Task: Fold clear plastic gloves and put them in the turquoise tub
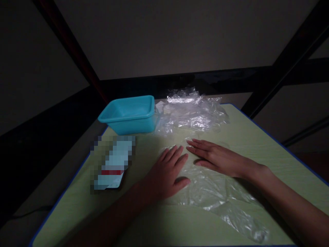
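A clear plastic bag [205, 188] lies spread on the table in front of me, thin and wrinkled, its narrower end trailing toward the near right. Flat on its left part rests my left hand [168, 173], palm down with the fingers stretched out and the thumb apart. My right hand [214, 156] lies palm down on the upper right of the bag, fingers extended toward the left hand. Neither hand grips anything. Some of the bag is hidden beneath the hands.
A turquoise plastic basin [128, 125] stands at the back left of the pale green table [257, 154]. Beside it is a heap of crumpled clear plastic bags [195, 113]. A phone-like object [114, 166], partly pixelated, lies at the left. The table has a blue edge.
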The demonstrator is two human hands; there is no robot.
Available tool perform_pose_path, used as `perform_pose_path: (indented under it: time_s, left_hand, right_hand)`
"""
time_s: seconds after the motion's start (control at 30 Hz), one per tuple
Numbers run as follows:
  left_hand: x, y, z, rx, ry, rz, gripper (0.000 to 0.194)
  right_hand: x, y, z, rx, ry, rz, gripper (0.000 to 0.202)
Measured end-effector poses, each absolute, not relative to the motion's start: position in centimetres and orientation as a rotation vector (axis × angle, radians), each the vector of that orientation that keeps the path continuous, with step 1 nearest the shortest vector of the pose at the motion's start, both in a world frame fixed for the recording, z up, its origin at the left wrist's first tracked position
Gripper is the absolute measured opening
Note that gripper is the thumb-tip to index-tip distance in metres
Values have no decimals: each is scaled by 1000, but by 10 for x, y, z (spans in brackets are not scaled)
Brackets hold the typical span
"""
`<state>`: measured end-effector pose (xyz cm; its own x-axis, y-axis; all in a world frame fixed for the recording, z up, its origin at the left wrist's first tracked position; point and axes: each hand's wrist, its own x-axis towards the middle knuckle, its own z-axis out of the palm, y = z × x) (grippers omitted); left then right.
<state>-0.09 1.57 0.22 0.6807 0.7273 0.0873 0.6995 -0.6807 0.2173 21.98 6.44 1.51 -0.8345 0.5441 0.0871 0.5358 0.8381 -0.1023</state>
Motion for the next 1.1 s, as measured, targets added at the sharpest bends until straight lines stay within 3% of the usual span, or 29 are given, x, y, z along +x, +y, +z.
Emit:
perform_pose_path:
  time_s: [0.37,0.8,1.1]
  left_hand:
    - [0,8,9,2766,1163,318,59]
    - [-1,17,8,2692,1345,654,18]
    - [0,18,9,2669,1339,641,11]
  right_hand:
    - [221,60,32,-930,-2824,21,38]
    - [233,81,13,-1109,-2671,-70,37]
    - [234,85,7,-1061,-2652,-23,37]
